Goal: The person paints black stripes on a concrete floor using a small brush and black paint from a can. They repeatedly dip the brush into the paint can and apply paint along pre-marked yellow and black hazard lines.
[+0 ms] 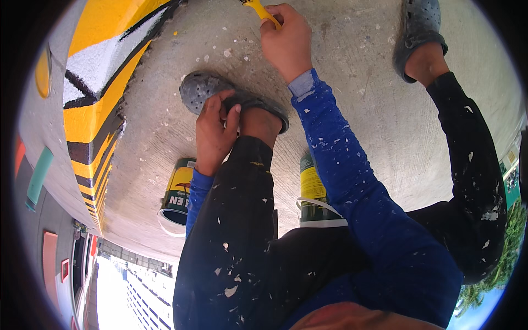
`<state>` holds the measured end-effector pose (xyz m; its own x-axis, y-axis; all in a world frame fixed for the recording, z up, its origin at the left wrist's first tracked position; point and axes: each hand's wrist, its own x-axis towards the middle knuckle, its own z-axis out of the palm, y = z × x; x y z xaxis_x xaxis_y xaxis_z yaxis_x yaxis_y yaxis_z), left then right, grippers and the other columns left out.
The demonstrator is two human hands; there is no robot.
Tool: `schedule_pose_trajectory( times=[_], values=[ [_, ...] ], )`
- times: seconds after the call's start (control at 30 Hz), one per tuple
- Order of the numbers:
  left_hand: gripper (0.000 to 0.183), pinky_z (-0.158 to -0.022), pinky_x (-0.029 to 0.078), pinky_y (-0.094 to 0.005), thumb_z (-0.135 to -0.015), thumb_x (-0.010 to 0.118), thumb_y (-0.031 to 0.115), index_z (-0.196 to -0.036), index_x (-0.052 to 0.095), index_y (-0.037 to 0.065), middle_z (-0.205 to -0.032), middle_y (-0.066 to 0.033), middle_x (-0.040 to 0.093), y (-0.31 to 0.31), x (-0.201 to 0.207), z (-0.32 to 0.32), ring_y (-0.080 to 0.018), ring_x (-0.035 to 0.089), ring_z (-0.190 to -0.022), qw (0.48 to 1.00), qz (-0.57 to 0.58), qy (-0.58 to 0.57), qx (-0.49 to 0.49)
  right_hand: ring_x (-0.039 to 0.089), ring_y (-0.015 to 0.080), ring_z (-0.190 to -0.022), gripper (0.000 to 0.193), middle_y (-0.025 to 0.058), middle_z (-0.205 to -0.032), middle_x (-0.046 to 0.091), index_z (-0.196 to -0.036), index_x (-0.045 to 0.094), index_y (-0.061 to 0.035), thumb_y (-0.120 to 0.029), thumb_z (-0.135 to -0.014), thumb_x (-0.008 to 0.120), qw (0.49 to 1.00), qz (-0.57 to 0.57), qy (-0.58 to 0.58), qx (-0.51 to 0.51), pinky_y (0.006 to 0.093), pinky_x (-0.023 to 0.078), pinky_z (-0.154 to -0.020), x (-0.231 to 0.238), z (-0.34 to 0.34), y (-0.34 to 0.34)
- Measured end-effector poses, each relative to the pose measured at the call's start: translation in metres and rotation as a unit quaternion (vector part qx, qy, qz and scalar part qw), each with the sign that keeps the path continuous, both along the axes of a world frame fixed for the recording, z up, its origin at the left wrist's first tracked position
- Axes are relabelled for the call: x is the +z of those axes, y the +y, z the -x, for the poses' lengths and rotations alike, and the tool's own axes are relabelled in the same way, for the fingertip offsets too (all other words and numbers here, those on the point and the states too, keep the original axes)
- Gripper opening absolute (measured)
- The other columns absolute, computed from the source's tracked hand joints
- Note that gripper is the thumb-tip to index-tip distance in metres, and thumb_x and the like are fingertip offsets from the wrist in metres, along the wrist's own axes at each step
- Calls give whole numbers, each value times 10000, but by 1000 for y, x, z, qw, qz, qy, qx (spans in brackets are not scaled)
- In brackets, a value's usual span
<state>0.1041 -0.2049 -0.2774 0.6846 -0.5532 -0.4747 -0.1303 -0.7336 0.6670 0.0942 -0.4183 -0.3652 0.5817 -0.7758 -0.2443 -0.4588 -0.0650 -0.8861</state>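
In the upper middle, my right hand point(287, 43) is closed around the yellow handle of a paintbrush point(257, 8). The brush's far end runs out of the picture at the top edge, so its bristles are hidden. Lower and to the left, my left hand point(216, 135) rests by my ankle against the grey clog point(206, 91). Its thumb stands apart from the loosely bent fingers, and nothing shows in it. To the left, a painted wall base point(91, 124) carries yellow, black and white shapes with dark outlines.
A green and yellow paint can point(179, 184) with a wire handle stands left of my leg. Another paint can point(312, 190) is partly hidden between my legs. Paint specks dot the concrete floor point(357, 110). My other clog point(421, 30) is planted at upper right.
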Motion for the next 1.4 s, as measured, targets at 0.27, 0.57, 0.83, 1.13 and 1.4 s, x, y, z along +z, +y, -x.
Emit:
schedule_pose_trajectory(
  times=[0.27, 0.57, 0.83, 1.13, 1.4],
  values=[
    [308, -661, 499, -385, -966, 713, 117, -1247, 685, -6, -896, -134, 648, 2, -2, 1, -240, 573, -693, 1000, -5, 1, 3, 770, 312, -912, 239, 210, -995, 775, -1139, 716, 26, -42, -912, 683, 1000, 0, 13, 27, 382, 583, -829, 5, 2, 11],
    [316, -661, 499, -381, -965, 722, 113, -1255, 684, -4, -947, -129, 664, 3, -3, 1, -230, 567, -693, 1000, -9, 5, 6, 745, 331, -896, 237, 209, -1004, 745, -1139, 690, 44, -5, -908, 675, 997, 25, -29, -68, 396, 575, -820, 3, -3, 29],
    [311, -654, 489, -380, -970, 721, 112, -1257, 688, -5, -898, -130, 630, 3, -3, 3, -231, 556, -690, 1000, 3, -4, 12, 735, 370, -916, 234, 208, -1016, 733, -1117, 711, 17, 13, -884, 690, 998, -7, -58, -22, 410, 576, -815, 5, -17, 53],
    [287, -647, 487, -382, -980, 713, 122, -1232, 681, -12, -920, -132, 648, -1, 1, 3, -240, 550, -697, 1000, -10, 7, 10, 706, 362, -871, 287, 143, -995, 707, -1122, 787, -88, 24, -868, 712, 988, 100, -44, 105, 420, 565, -765, 18, 14, -12],
    [272, -641, 488, -367, -987, 708, 136, -1203, 672, -26, -954, -128, 671, 3, -3, 2, -235, 557, -694, 1000, -14, 5, -1, 679, 441, -952, 309, 198, -1066, 695, -1131, 758, -32, 34, -866, 612, 973, 165, -24, 158, 499, 555, -852, 9, 2, -58]
  ],
)
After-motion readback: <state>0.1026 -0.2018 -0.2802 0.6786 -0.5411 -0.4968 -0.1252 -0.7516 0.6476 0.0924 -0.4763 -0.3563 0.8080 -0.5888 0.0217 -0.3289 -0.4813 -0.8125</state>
